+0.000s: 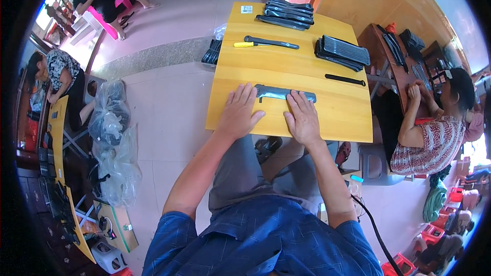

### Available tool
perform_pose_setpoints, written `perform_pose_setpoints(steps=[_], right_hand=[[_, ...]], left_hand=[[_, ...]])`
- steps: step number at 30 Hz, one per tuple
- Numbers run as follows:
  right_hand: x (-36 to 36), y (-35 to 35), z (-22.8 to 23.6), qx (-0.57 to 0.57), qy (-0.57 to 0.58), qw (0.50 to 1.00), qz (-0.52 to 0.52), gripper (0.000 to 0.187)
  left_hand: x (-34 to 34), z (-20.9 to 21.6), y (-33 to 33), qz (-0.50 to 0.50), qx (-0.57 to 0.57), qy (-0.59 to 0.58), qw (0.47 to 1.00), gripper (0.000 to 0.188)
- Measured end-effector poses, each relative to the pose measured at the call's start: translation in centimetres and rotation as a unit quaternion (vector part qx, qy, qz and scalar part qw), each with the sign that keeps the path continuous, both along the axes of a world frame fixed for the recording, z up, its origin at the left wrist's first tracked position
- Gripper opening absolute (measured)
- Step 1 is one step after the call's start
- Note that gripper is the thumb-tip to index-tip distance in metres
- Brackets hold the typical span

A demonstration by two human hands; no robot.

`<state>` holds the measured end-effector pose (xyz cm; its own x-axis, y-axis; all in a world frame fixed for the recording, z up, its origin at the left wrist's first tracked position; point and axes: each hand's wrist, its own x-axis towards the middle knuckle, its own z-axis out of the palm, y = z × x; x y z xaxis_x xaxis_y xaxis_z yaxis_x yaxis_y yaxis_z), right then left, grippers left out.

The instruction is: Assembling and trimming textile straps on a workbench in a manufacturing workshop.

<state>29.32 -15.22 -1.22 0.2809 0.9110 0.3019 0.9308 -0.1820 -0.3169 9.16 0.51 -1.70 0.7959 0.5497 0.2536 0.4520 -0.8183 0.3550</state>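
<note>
Both my hands lie palm down near the front edge of a yellow wooden table (337, 120). Between them is a dark grey, shiny flat strip or sleeve (279, 92), lying crosswise. The fingertips of my left hand (238, 111) rest at its left end, with the thumb pointing inward. My right hand (305, 118) has its fingers stretched over the strip's right part. Neither hand is closed round it. Farther off lies a yellow-handled tool (243, 44), its shaft against a black strap (276, 42). Another black strap (346, 79) lies at the right.
A bundled stack of dark strips (286, 13) sits at the table's far edge, a second stack (342, 52) at the right. A co-worker (429, 133) sits at a table on the right. Plastic-wrapped bundles (112, 128) stand on the floor at left. A black cable (371, 220) hangs beside my right arm.
</note>
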Motion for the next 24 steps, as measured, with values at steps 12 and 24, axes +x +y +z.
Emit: perform_pose_setpoints(steps=[12, 24], right_hand=[[-0.4, -1.3, -0.4, -0.008, -0.026, 0.995, -0.096, 0.060], [-0.4, -1.6, -0.3, -0.015, -0.027, 0.994, -0.101, 0.061]], left_hand=[[0.2, -0.7, 0.0, 0.006, 0.004, -0.005, 1.000, 0.078], [0.2, -0.3, 0.0, 0.001, 0.004, -0.007, 1.000, 0.077]])
